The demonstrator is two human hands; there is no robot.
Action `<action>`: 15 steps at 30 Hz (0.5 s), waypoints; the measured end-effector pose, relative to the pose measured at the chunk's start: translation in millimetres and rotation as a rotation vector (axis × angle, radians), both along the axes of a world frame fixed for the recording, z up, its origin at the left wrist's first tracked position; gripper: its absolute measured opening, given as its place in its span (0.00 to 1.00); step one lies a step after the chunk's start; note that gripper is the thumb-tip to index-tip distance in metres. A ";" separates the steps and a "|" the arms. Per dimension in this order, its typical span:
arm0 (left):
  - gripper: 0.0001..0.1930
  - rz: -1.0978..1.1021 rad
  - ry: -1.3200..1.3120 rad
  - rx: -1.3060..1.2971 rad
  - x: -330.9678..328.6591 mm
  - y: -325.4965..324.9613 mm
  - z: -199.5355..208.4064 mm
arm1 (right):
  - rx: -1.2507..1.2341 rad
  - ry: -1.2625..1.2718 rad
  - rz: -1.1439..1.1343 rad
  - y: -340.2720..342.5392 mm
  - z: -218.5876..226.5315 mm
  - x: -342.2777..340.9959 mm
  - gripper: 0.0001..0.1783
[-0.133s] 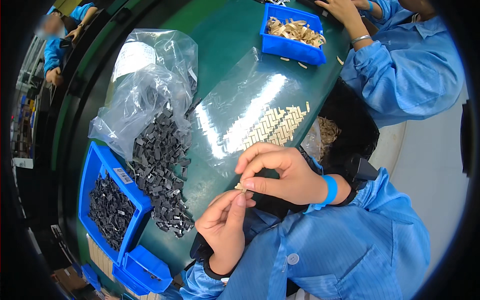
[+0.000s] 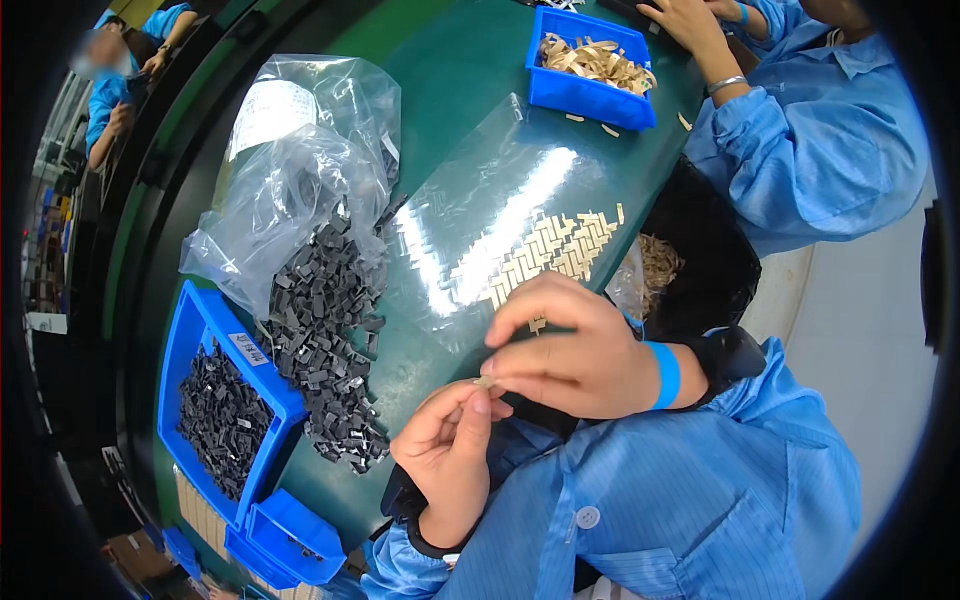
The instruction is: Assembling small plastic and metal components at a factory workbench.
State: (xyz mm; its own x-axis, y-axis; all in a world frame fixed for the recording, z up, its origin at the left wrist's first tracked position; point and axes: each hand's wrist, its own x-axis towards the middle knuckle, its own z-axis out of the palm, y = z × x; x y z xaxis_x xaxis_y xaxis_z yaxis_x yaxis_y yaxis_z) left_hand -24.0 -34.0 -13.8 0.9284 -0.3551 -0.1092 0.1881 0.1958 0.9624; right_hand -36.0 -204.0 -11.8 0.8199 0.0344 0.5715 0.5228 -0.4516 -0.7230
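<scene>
In front of my chest my two hands meet over a small beige piece (image 2: 485, 381), partly hidden by fingertips; its exact kind does not show. My left hand (image 2: 445, 445) pinches it between thumb and forefinger. From the right, my right hand (image 2: 575, 350) has its thumb and fingertips closed at the same piece. Just beyond my hands lies a clear plastic sheet (image 2: 470, 175) bearing rows of small beige strips (image 2: 545, 245). Another beige bit shows between the fingers of my right hand; whether it is held there I cannot make out.
Left of my hands are a heap of black parts (image 2: 325, 340), a clear bag (image 2: 290, 170) and a blue bin (image 2: 285, 395) of dark parts. A smaller blue bin (image 2: 290, 540) adjoins it. At the back, another blue bin (image 2: 590, 95) holds beige strips, near a co-worker's sleeve (image 2: 800, 160).
My right hand has turned and its fingers have shifted slightly lower around the beige piece. My left hand stays in nearly the same place.
</scene>
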 end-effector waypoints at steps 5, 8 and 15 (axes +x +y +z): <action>0.07 0.032 -0.010 0.062 -1.9 -2.8 2.3 | -0.049 0.008 0.073 0.4 -3.0 2.2 0.07; 0.07 0.036 -0.064 0.136 -2.9 -4.8 4.0 | -0.032 0.024 0.089 -0.1 -3.9 2.2 0.06; 0.05 -0.087 -0.324 0.318 1.2 2.6 3.1 | -0.091 0.061 0.148 -4.0 -1.7 3.0 0.06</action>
State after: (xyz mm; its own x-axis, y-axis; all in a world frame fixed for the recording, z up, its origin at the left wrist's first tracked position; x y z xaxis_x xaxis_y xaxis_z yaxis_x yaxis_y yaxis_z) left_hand -22.8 -31.3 -10.8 0.9010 -0.4288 0.0662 -0.1301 -0.1214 0.9840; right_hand -33.0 -208.0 -13.5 0.8352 0.2067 0.5096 0.5448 -0.4378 -0.7152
